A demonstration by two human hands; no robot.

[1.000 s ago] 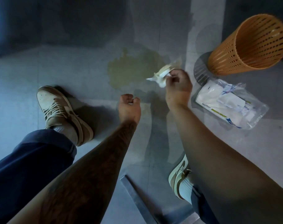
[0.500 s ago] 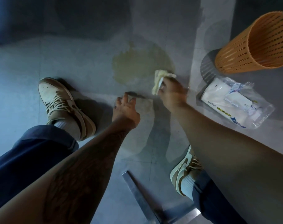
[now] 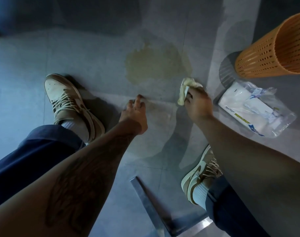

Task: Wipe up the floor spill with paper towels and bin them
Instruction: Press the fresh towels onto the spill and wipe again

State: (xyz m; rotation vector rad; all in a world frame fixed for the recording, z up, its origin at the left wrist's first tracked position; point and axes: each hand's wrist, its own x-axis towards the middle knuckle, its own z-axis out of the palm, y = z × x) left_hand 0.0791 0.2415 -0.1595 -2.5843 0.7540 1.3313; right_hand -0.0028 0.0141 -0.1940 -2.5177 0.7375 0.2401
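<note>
A yellowish spill (image 3: 156,64) spreads over the grey floor tiles ahead of me. My right hand (image 3: 198,104) grips a crumpled, yellow-stained paper towel (image 3: 186,90) just below the spill's lower right edge. My left hand (image 3: 135,112) is open, its fingertips touching the floor near a tile joint below the spill. An orange slotted bin (image 3: 272,50) stands at the upper right. A clear plastic pack of white paper towels (image 3: 253,106) lies on the floor in front of the bin.
My two tan sneakers stand on the floor, one at the left (image 3: 70,103) and one at the lower right (image 3: 200,173). A metal bar or frame (image 3: 151,204) lies at the bottom centre. A faint wet patch (image 3: 156,134) shows between my hands and feet.
My left hand went from a fist to open fingers reaching onto the floor. My right hand carried the towel down from the spill's right edge to below it.
</note>
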